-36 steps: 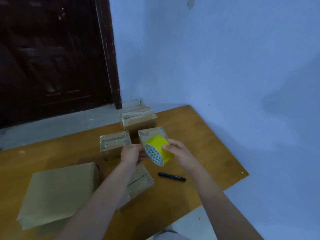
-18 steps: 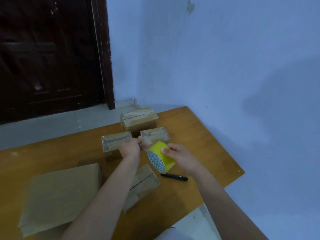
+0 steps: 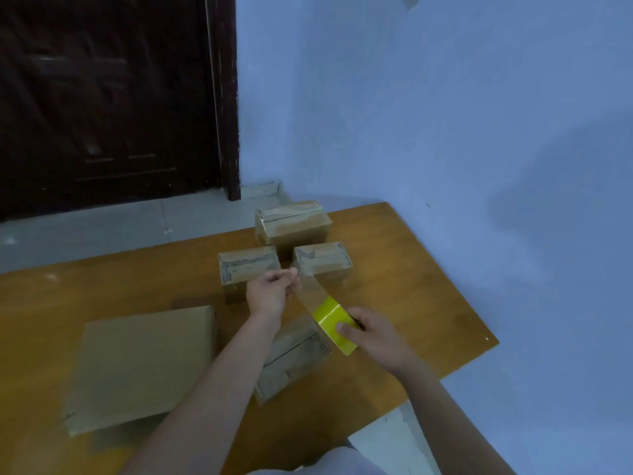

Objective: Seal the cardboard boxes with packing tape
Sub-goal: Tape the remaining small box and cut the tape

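Note:
My right hand (image 3: pixel 373 334) grips a yellow roll of packing tape (image 3: pixel 334 322) above the wooden table (image 3: pixel 404 286). My left hand (image 3: pixel 270 291) pinches the free end of a clear tape strip (image 3: pixel 310 291) stretched from the roll. Under both hands lies a small cardboard box (image 3: pixel 294 358), partly hidden by my left forearm. Three small boxes stand further back: one at the left (image 3: pixel 246 267), one at the right (image 3: pixel 322 260) and a taller one behind (image 3: pixel 293 222). A large flat box (image 3: pixel 144 365) lies at the left.
The table's right edge runs close to a blue wall (image 3: pixel 479 132). A dark wooden door (image 3: pixel 102 97) stands beyond the far edge, above a grey tiled floor (image 3: pixel 102 228). The black pen seen earlier is hidden behind my right hand.
My hands have pulled apart: the left one drew the tape end up and left, the right one carried the roll down and right, so a strip now stretches between them.

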### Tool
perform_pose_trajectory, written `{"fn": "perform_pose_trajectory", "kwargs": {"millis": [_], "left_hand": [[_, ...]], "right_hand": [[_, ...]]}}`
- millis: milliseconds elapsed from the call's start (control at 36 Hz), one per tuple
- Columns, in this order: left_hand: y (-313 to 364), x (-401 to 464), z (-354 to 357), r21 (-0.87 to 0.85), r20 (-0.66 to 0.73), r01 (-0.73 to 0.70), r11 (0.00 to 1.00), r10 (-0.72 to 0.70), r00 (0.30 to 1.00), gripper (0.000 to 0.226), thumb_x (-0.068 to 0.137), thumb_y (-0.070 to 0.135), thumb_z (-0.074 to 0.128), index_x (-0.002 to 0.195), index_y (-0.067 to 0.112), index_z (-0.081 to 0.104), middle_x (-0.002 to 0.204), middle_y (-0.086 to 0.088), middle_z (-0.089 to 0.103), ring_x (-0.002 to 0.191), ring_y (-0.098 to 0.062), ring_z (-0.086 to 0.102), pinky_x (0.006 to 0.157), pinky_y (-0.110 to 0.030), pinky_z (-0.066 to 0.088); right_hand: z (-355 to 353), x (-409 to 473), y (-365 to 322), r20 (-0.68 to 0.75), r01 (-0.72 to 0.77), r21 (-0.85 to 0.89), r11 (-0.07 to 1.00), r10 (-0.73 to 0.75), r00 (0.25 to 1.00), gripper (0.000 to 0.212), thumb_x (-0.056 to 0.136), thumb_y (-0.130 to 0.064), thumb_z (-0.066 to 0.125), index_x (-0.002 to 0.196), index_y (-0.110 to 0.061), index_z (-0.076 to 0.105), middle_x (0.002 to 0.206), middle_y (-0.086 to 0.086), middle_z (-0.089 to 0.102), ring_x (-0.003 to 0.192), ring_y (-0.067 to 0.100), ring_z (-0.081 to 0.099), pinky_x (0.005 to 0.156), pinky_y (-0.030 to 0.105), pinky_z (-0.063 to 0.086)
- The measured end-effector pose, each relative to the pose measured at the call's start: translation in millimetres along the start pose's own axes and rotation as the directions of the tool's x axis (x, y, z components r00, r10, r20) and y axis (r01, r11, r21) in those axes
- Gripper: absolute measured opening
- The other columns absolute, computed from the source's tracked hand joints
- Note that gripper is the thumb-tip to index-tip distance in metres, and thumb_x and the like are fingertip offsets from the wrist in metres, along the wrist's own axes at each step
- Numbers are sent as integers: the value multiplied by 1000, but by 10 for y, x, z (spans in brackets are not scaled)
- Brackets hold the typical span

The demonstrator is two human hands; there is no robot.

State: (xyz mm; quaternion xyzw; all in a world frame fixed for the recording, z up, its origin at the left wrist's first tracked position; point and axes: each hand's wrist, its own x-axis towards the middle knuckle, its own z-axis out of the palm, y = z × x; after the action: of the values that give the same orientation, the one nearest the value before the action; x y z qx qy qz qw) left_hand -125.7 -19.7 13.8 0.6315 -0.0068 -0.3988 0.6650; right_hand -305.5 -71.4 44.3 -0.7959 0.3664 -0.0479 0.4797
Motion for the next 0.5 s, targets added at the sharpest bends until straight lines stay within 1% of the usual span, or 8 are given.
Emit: {"fn": "perform_pose_trajectory", "kwargs": {"millis": [56, 139, 167, 222, 306, 361, 417, 500], "left_hand": [[-49, 11, 9, -20, -10, 17, 1000, -17, 1000, 1, 84, 6, 69, 84, 5, 69, 80, -10, 70, 72, -19, 68, 67, -24, 54], [-134, 18, 26, -13, -30, 6, 1000, -7, 1000, 9, 83, 3, 70, 92, 0, 70, 82, -10, 71, 72, -18, 67, 68, -23, 54], [-155, 11, 40, -28, -33, -4, 1000, 3, 999, 14, 83, 2, 69, 96, -1, 70, 83, -10, 71, 71, -17, 67, 69, -23, 54], [-166, -22, 75, -76, -24, -13, 997, 11, 1000, 30, 83, 0, 68, 113, -1, 65, 81, -5, 69, 72, -17, 66, 75, -24, 55], [-157, -42, 93, -64, 22, -12, 998, 13, 1000, 51, 83, -3, 66, 132, 3, 53, 83, -2, 67, 76, -14, 66, 91, -32, 53], [-160, -28, 80, -13, 57, -41, 999, 42, 997, 53, 83, -2, 66, 134, 5, 52, 80, -1, 67, 77, -11, 66, 100, -39, 49], [-148, -33, 57, 24, 94, -57, 998, 55, 994, 53, 83, 1, 67, 134, 5, 52, 73, 0, 69, 81, -14, 67, 105, -44, 43], [-122, -27, 11, 37, 146, -55, 998, 49, 988, 47, 85, 3, 66, 130, 4, 55, 76, -3, 71, 82, -17, 67, 106, -44, 42]], "right_hand": [[7, -24, 23, 4, 10, 10, 1000, -10, 1000, 16, 94, -23, 56, 81, -14, 57, 72, -2, 49, 66, 8, 47, 62, 24, 36], [15, -41, 76, -15, 26, -49, 998, -27, 1000, 18, 94, -24, 57, 78, -15, 56, 70, -3, 48, 65, 9, 45, 60, 25, 33], [15, -46, 85, -24, 38, -78, 996, -40, 999, 19, 94, -24, 57, 76, -16, 55, 68, -4, 47, 64, 9, 44, 59, 25, 31], [13, -53, 104, -30, 43, -131, 990, -47, 998, 24, 95, -25, 56, 78, -8, 55, 69, 0, 45, 63, 10, 42, 56, 24, 28], [7, -81, 132, -52, 52, -160, 986, -61, 997, 27, 95, -24, 55, 85, 1, 56, 70, 3, 46, 60, 7, 40, 55, 21, 29], [7, -104, 154, -69, 58, -151, 987, -69, 995, 26, 95, -24, 56, 88, 1, 58, 72, 5, 49, 61, 7, 41, 55, 22, 29], [2, -116, 177, -90, 58, -145, 988, -72, 993, 25, 94, -25, 56, 90, 0, 59, 74, 8, 52, 63, 9, 43, 58, 25, 31], [0, -117, 215, -104, 52, -182, 982, -72, 992, 27, 94, -29, 56, 94, -2, 59, 81, 16, 57, 68, 17, 49, 60, 30, 33]]}}
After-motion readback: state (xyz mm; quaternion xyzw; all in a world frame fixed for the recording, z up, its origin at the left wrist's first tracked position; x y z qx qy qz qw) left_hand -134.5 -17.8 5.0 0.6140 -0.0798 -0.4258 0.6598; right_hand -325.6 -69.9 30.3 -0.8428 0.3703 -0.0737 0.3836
